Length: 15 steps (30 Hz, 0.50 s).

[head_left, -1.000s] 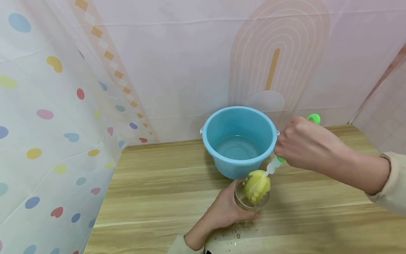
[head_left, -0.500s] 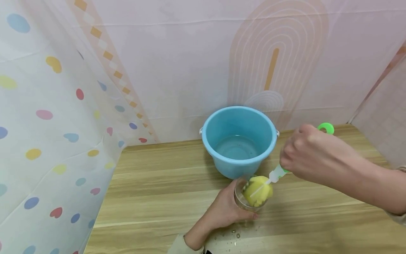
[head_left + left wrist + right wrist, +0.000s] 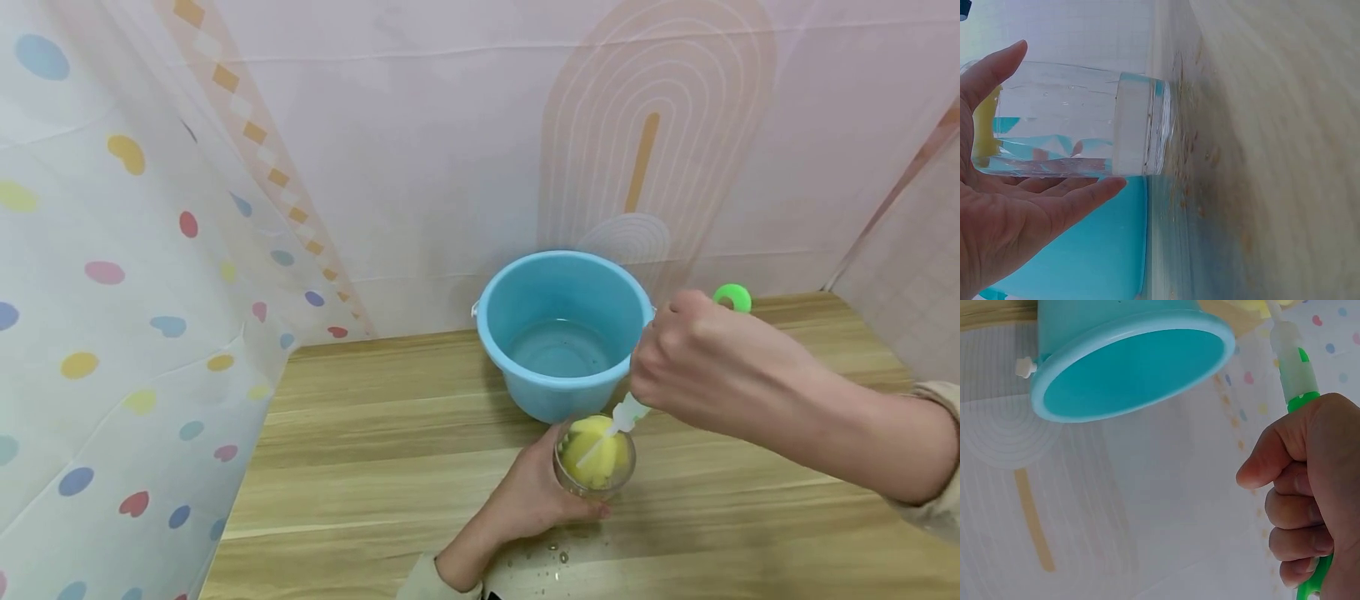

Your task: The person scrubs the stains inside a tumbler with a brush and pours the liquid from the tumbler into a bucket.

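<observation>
My left hand (image 3: 536, 493) grips a clear drinking glass (image 3: 1063, 119), thumb on one side and fingers round the other. In the left wrist view the glass's thick base is right at the wooden tabletop. My right hand (image 3: 701, 358) is wrapped round the green and white handle (image 3: 1300, 378) of a sponge bottle brush, whose green ring end (image 3: 733, 297) sticks out behind the fist. The brush's yellow sponge head (image 3: 596, 454) sits inside the mouth of the glass. In the left wrist view only the upper part of the glass holds yellow sponge.
Just behind the glass stands a light blue bucket (image 3: 551, 398) with some water at its bottom. Water drops (image 3: 558, 554) dot the wooden tabletop (image 3: 375, 450) near the left hand. Patterned curtains (image 3: 420, 167) close off the back and the sides.
The right hand drew the brush right and back, then moved left again. The sponge head now sits lower in the glass. The left hand, glass and bucket stay in place.
</observation>
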Motion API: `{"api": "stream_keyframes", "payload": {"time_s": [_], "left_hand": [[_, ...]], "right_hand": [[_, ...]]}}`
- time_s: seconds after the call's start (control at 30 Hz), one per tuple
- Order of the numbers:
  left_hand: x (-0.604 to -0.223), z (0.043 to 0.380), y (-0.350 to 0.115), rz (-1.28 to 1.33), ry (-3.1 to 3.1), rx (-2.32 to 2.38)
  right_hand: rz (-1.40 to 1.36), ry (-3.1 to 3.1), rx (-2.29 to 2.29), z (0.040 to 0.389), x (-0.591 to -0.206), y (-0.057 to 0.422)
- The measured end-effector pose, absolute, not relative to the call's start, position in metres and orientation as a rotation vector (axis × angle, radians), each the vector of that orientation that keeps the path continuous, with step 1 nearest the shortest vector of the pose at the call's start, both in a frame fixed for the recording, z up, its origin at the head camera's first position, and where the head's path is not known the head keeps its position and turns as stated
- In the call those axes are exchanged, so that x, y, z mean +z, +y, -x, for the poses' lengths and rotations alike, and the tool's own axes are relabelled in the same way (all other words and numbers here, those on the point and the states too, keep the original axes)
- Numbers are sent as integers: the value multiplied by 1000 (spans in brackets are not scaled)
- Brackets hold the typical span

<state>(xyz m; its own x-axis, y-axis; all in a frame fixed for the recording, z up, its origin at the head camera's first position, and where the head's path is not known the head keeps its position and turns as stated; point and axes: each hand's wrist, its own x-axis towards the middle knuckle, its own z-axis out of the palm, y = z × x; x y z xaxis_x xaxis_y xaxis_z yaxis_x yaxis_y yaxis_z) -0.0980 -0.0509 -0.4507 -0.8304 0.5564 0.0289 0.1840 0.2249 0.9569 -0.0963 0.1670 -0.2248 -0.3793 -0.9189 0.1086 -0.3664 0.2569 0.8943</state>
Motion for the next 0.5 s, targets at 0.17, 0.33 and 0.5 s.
{"api": "stream_keyframes", "payload": {"time_s": [0.17, 0.33, 0.5], "left_hand": [[-452, 97, -50, -675, 2183, 1637], [-452, 97, -51, -690, 2176, 1639], [-452, 98, -52, -726, 2174, 1643]], "right_hand": [[-1134, -1882, -1107, 105, -224, 167], [-1120, -1919, -1109, 114, -224, 170], [-1130, -2014, -1030, 121, -227, 180]]}}
